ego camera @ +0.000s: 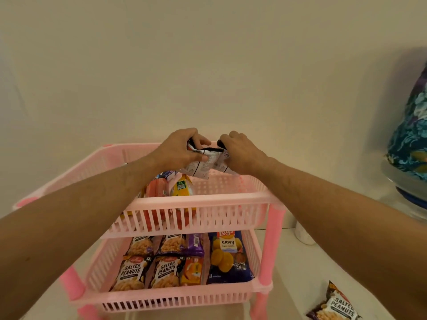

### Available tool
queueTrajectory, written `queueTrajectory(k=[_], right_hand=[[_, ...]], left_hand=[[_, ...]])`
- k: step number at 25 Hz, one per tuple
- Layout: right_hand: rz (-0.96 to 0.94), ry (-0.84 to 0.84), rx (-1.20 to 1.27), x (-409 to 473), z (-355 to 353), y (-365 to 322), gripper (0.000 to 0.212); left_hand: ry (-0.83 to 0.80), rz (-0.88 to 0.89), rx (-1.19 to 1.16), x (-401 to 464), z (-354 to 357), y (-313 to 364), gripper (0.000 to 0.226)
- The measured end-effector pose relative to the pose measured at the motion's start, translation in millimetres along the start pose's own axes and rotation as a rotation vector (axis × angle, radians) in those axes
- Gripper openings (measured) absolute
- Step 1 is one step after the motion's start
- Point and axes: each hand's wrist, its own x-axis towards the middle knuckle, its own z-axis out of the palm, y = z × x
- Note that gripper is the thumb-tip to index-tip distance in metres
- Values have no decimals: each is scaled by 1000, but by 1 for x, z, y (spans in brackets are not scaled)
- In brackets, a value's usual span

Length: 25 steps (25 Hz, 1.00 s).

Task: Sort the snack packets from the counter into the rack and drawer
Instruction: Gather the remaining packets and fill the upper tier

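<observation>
While I reached over the pink rack [196,203], my left hand [178,150] and right hand [240,151] were both clamped on one black-and-white snack packet [206,162], each pinching an end of it, its printed back toward me. It hung above the rear of the top basket, clear of the basket floor. Beneath it in that basket lay an orange packet [181,188] beside some red packets [157,189]. In the lower basket [173,297] two salted peanuts packets [147,272] lay side by side at the front with two more behind, then a small orange packet [191,270], a purple packet [195,244] and a blue Lay's wavy packet [228,257] at the right. One more salted peanuts packet [336,304] lay on the white desk [295,273], right of the rack and apart from it.
</observation>
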Motion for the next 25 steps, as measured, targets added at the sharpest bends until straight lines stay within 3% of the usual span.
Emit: queueTrajectory(k=[5, 8, 11, 18, 25], right_hand=[[-54, -246, -94, -5, 9, -4, 40], [-20, -418, 2, -10, 6, -7, 52], [34, -499, 123, -12, 1, -8, 52], [-17, -521, -14, -12, 6, -7, 33], [-21, -585, -30, -10, 7, -6, 46]], left_hand=[[-301, -166, 241, -10, -5, -10, 28], [-402, -268, 328, -15, -9, -5, 24], [-404, -348, 243, -15, -7, 0, 22], [-405, -259, 569, -8, 2, -14, 22], [-464, -370, 311, -6, 3, -24, 47]])
